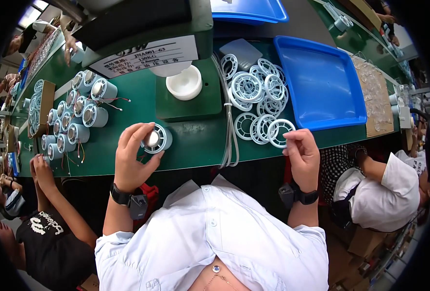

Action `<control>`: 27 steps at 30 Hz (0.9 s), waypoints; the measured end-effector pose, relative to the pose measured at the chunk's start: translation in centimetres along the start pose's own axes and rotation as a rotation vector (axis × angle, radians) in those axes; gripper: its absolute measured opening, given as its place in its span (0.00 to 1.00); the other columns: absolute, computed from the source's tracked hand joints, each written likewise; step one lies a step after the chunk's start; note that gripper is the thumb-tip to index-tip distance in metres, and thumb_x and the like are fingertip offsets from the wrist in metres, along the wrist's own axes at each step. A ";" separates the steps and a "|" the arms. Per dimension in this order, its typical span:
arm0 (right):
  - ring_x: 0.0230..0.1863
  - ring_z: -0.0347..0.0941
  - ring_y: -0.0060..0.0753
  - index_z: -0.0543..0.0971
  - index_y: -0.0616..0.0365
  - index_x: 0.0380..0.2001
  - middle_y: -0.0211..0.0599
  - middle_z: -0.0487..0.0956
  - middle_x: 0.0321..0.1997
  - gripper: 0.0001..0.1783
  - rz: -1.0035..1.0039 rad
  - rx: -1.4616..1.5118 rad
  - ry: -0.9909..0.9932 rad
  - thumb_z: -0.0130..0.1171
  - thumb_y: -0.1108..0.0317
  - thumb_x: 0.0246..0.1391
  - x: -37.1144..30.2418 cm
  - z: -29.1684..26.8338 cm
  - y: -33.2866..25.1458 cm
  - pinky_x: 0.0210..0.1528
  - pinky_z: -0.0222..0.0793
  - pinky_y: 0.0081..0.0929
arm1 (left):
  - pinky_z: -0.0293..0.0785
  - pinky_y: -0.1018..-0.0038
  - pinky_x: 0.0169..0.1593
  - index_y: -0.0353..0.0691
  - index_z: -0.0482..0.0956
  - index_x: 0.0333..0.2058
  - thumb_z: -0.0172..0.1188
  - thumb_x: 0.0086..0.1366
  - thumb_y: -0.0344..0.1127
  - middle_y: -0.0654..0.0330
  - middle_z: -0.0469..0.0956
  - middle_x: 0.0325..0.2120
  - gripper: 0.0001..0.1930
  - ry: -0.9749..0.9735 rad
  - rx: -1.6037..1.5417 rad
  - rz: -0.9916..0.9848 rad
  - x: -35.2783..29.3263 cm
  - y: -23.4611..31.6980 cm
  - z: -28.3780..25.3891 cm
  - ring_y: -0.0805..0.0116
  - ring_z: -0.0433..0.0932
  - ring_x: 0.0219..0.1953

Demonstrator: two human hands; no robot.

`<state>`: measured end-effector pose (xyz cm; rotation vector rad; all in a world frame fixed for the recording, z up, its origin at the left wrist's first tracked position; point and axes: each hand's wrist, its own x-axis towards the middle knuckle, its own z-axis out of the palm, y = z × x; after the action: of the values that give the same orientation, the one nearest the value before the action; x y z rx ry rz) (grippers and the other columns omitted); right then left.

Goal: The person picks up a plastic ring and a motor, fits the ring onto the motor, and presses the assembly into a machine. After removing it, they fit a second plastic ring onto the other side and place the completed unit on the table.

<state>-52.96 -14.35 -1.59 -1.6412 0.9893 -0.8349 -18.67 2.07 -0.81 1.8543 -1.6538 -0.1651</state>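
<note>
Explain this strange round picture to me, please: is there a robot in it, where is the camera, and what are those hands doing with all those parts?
There is no robot here, just a person working with bare hands. A wide fisheye camera on the person's head looks down, which is why straight edges bend.

The left hand grips a light-blue cylinder with a metal centre. The right hand has its fingertips on a light-blue ring.

On the green table, more cylinders with thin wires stand or lie at left. In the middle is a green machine above a white round cup. Right of it are loose rings and a blue tray.
</note>
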 end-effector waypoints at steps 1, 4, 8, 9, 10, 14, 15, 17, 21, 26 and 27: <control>0.31 0.69 0.14 0.77 0.61 0.41 0.27 0.72 0.36 0.14 0.000 -0.008 0.001 0.63 0.83 0.51 -0.3 0.0 -0.1 0.33 0.65 0.14 | 0.73 0.65 0.53 0.39 0.73 0.55 0.70 0.45 0.23 0.54 0.76 0.47 0.34 -0.021 -0.075 0.003 -0.1 0.3 0.2 0.55 0.76 0.48; 0.29 0.69 0.16 0.78 0.61 0.43 0.29 0.71 0.35 0.15 0.012 -0.190 -0.045 0.65 0.81 0.50 -1.2 0.0 -0.5 0.33 0.64 0.13 | 0.73 0.66 0.53 0.37 0.73 0.55 0.70 0.44 0.22 0.53 0.76 0.48 0.34 -0.055 -0.228 0.012 -0.3 1.2 1.0 0.54 0.76 0.49; 0.34 0.72 0.26 0.77 0.60 0.43 0.34 0.72 0.37 0.17 -0.021 -0.546 -0.095 0.68 0.77 0.48 -1.2 -0.6 -0.4 0.39 0.68 0.19 | 0.73 0.66 0.53 0.37 0.73 0.55 0.72 0.42 0.24 0.53 0.76 0.49 0.36 -0.128 -0.264 0.104 0.8 1.5 2.4 0.55 0.76 0.49; 0.34 0.72 0.26 0.77 0.60 0.43 0.34 0.72 0.37 0.17 -0.024 -0.548 -0.092 0.68 0.77 0.48 -1.0 -0.4 -0.5 0.39 0.68 0.19 | 0.73 0.66 0.54 0.38 0.73 0.55 0.72 0.43 0.24 0.53 0.76 0.49 0.36 -0.169 -0.296 0.083 1.1 1.8 2.6 0.55 0.76 0.50; 0.38 0.72 0.31 0.77 0.59 0.43 0.36 0.73 0.39 0.18 -0.132 -0.586 -0.061 0.69 0.76 0.47 -0.6 0.0 -0.6 0.42 0.69 0.23 | 0.73 0.66 0.55 0.38 0.72 0.55 0.73 0.43 0.25 0.53 0.77 0.49 0.36 -0.210 -0.333 0.064 1.4 2.2 3.0 0.55 0.76 0.50; 0.49 0.71 0.43 0.76 0.58 0.41 0.41 0.74 0.46 0.19 -0.338 -0.682 0.013 0.71 0.72 0.45 0.1 0.9 -0.2 0.52 0.68 0.33 | 0.71 0.68 0.58 0.38 0.71 0.55 0.73 0.44 0.25 0.55 0.77 0.50 0.36 -0.279 -0.486 0.081 3.5 2.7 4.9 0.58 0.76 0.53; 0.52 0.70 0.46 0.76 0.57 0.41 0.43 0.74 0.50 0.19 -0.328 -0.694 0.028 0.71 0.71 0.45 0.1 1.1 0.3 0.54 0.67 0.37 | 0.71 0.68 0.59 0.37 0.71 0.55 0.73 0.44 0.26 0.55 0.77 0.50 0.36 -0.295 -0.537 0.097 4.1 2.8 5.1 0.59 0.76 0.53; 0.55 0.68 0.49 0.75 0.57 0.41 0.44 0.74 0.53 0.20 -0.320 -0.703 0.043 0.72 0.70 0.45 0.3 1.0 0.6 0.57 0.65 0.40 | 0.71 0.68 0.59 0.37 0.71 0.55 0.73 0.45 0.26 0.55 0.77 0.51 0.35 -0.315 -0.558 0.088 4.9 3.1 5.4 0.60 0.76 0.54; 0.56 0.69 0.50 0.74 0.57 0.40 0.46 0.72 0.59 0.20 -0.342 -0.723 0.003 0.71 0.70 0.45 0.6 0.8 0.9 0.58 0.64 0.41 | 0.71 0.70 0.60 0.37 0.70 0.54 0.74 0.46 0.27 0.56 0.77 0.51 0.35 -0.371 -0.599 0.060 5.7 3.3 5.5 0.62 0.77 0.54; 0.53 0.69 0.43 0.74 0.57 0.43 0.43 0.73 0.55 0.22 -0.294 -0.604 0.010 0.71 0.71 0.44 0.0 0.5 -0.7 0.57 0.65 0.36 | 0.72 0.71 0.58 0.37 0.70 0.54 0.74 0.47 0.28 0.56 0.78 0.50 0.34 -0.389 -0.607 0.045 5.6 3.0 5.7 0.63 0.78 0.52; 0.53 0.69 0.41 0.74 0.57 0.44 0.42 0.73 0.55 0.22 -0.282 -0.510 0.024 0.71 0.71 0.43 -0.2 0.4 -1.2 0.57 0.65 0.34 | 0.72 0.71 0.58 0.37 0.70 0.54 0.74 0.47 0.28 0.56 0.78 0.49 0.33 -0.385 -0.604 0.045 5.6 3.0 5.7 0.63 0.79 0.51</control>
<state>-52.40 -13.85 -0.54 -2.2505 1.0589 -0.8296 -22.88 -5.30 -1.91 1.3720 -1.6422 -0.9423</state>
